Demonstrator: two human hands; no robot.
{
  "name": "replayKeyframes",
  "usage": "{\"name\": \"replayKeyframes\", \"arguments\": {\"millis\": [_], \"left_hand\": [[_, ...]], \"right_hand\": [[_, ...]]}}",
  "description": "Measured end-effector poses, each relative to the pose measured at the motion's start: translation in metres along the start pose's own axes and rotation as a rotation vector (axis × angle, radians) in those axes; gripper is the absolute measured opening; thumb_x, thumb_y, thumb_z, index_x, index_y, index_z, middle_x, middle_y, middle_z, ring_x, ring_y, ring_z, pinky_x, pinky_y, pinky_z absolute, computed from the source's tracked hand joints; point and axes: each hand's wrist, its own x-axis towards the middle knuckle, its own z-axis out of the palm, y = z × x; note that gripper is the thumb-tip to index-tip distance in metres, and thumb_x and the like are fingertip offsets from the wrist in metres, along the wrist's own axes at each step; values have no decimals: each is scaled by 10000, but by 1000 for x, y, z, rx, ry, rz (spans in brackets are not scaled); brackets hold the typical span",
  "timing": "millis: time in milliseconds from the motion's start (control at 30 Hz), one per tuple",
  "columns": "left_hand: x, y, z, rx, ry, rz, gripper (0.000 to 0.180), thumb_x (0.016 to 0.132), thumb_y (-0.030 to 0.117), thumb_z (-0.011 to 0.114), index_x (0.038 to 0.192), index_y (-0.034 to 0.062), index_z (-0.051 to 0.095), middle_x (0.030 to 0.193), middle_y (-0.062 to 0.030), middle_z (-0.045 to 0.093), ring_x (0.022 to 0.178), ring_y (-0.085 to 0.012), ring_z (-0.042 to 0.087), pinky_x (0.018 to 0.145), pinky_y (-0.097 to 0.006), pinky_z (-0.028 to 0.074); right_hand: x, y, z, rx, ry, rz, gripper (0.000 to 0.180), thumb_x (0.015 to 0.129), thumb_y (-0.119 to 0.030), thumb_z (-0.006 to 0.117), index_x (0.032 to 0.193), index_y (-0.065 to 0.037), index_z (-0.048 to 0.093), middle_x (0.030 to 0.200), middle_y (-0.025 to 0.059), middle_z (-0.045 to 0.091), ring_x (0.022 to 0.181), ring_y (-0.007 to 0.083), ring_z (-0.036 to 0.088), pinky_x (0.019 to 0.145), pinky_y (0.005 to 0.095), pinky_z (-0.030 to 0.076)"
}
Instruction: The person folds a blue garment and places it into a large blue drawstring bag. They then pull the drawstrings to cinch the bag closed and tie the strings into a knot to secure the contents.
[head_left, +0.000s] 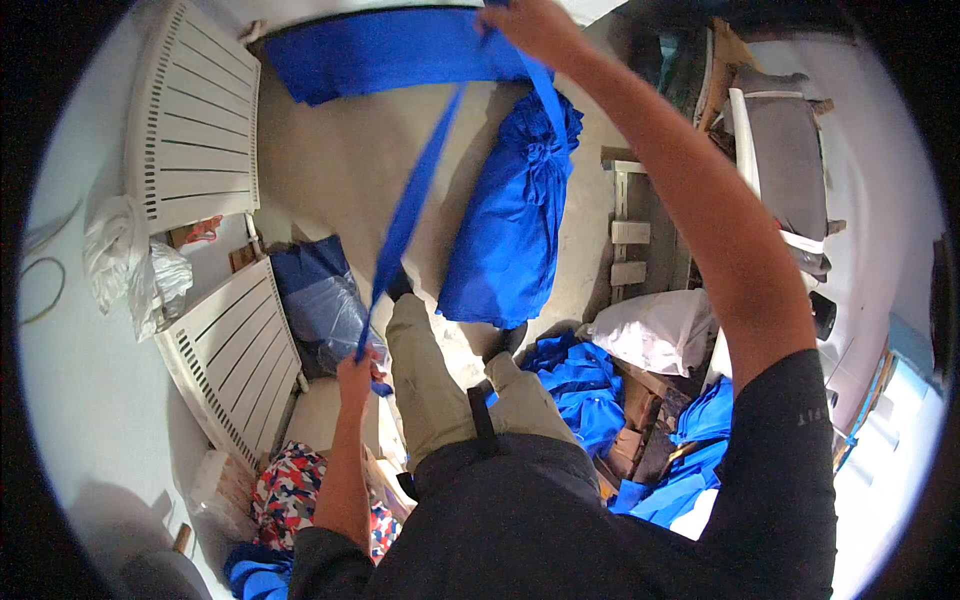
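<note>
A long blue fabric strip (424, 185) is stretched between my two hands. My left hand (358, 378) is closed round its lower end beside my left leg, with a short tail showing below the fingers. At the top, my raised right hand (535, 32) grips the strip, fingers partly cut off by the picture's edge. From there another length of blue strip runs down to a bundle of blue fabric (500, 245). The bundle lies on the floor in front of my feet, gathered and bound near its far end.
Folded blue fabric (390, 55) lies along the far side. White slatted radiators (205, 120) line the left wall, with a plastic-wrapped dark blue package (325, 300) beside them. Right of my legs are crumpled blue cloth (575, 390) and a white sack (655, 330). A wooden pallet (630, 232) stands beyond.
</note>
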Motion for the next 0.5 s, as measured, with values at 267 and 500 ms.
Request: {"name": "replayKeyframes", "arguments": {"millis": [267, 500], "left_hand": [[55, 79, -13, 39, 68, 91, 267, 1052, 287, 617, 1026, 28, 677, 616, 19, 498, 515, -59, 484, 470, -262, 418], [36, 60, 35, 634, 204, 195, 357, 981, 335, 649, 1116, 5, 657, 943, -223, 699, 858, -394, 677, 760, -478, 494]], "right_hand": [[74, -55, 5, 556, 92, -146, 253, 959, -269, 652, 1074, -72, 760, 991, 38, 713, 780, 170, 642, 712, 319, 542], [-21, 104, 67, 547, -32, 301, 413, 964, -477, 591, 993, -80, 702, 794, 131, 633, 720, 315, 621, 687, 445, 488]]}}
